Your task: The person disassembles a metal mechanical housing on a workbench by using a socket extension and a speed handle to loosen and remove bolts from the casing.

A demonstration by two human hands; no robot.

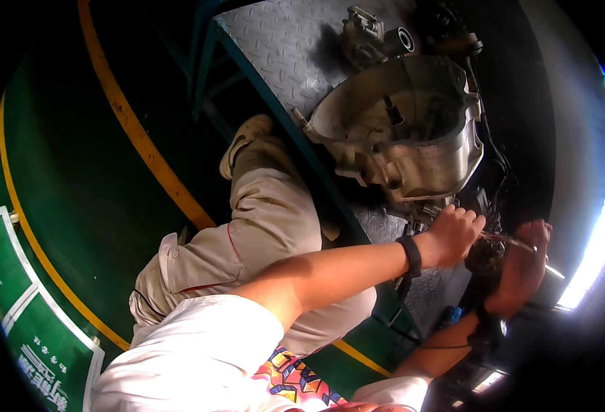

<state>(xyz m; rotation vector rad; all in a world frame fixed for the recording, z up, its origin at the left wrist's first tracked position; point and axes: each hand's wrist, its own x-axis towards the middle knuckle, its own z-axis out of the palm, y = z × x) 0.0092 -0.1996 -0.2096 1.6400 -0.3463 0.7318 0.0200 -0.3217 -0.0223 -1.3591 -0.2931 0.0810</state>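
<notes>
My left hand (455, 237), with a black band at its wrist, is closed in a fist just below the large metal gearbox housing (447, 165). What its fingers wrap round is hidden. My right hand (528, 250), with a watch at the wrist, is closed on a slim metal rod-like tool (508, 239). One end of the tool meets the left fist, and a bright tip sticks out past the right hand. The open-topped housing has a dark shaft (392, 110) standing inside it. Small metal parts (423, 209) show between the housing and my left hand.
The housing rests on a bench with a diamond-plate top (275, 41) and a blue-green edge. A smaller metal assembly (368, 41) stands behind it, with dark cables (488, 130) at the right. My leg (268, 206) is beside the bench. A green sign board (41, 323) is at lower left.
</notes>
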